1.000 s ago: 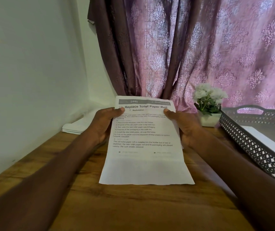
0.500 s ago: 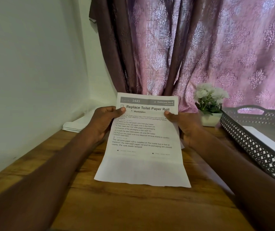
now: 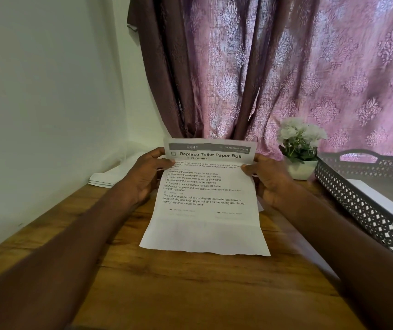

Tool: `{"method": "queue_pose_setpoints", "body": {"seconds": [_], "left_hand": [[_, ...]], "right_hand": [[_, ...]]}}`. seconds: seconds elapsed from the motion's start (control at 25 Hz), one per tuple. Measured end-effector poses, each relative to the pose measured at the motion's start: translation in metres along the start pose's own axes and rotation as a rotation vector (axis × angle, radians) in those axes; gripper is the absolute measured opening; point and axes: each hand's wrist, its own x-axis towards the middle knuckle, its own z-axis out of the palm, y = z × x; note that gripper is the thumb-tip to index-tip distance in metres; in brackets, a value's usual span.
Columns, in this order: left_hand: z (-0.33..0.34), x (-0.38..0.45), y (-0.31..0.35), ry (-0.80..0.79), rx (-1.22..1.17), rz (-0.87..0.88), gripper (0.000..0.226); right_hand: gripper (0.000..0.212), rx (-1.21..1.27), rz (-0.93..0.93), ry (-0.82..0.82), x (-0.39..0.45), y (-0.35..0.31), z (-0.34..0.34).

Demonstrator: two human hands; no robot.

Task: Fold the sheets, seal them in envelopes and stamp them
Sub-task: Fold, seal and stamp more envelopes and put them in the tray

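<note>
**White sheet held over the table**

White printed sheet (image 3: 206,201) is pinched near its top corners by the left hand (image 3: 146,177) and right hand (image 3: 270,181), thumbs on the front; its lower edge rests on the wooden table (image 3: 190,289), between envelopes (image 3: 106,178) and tray (image 3: 367,206)

- Two forearms enter from the bottom corners, the left one from the lower left and the right one from the lower right.
- Both forearms are bare as far as they show (no sleeve edge or cuff shows within the frame).
- The left hand (image 3: 146,177) shows bare skin at the wrist and knuckles.
- The right hand (image 3: 270,181) is likewise bare at the wrist and along the fingers that show.
- The near parts of both arms are soft and blurred, so fine surface detail there cannot be made out.
</note>
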Motion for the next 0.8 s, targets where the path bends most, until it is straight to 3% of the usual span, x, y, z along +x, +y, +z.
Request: {"method": "queue_pose_setpoints", "body": {"seconds": [0.2,0.32,0.44,0.56,0.64,0.8], "left_hand": [[0.002,-0.006,0.004,0.049,-0.017,-0.01,0.012],[-0.001,-0.007,0.005,-0.005,-0.062,-0.113,0.049],[-0.004,-0.001,0.003,0.014,-0.071,-0.032,0.036],[0.001,-0.004,0.003,0.028,-0.052,-0.025,0.035],[0.004,-0.004,0.001,0.009,-0.014,-0.008,0.029],[0.004,-0.002,-0.002,0.017,0.022,0.009,0.042]], "right_hand": [[0.028,0.064,0.033,0.018,-0.007,-0.006,0.004],[0.032,0.098,0.067,-0.021,-0.011,-0.008,0.0],[0.032,0.108,0.063,-0.043,-0.013,-0.011,-0.002],[0.02,0.051,0.011,-0.031,-0.013,-0.007,0.003],[0.031,0.025,-0.036,-0.019,-0.011,-0.004,0.003],[0.045,0.113,-0.068,-0.013,-0.011,-0.004,0.001]]}}
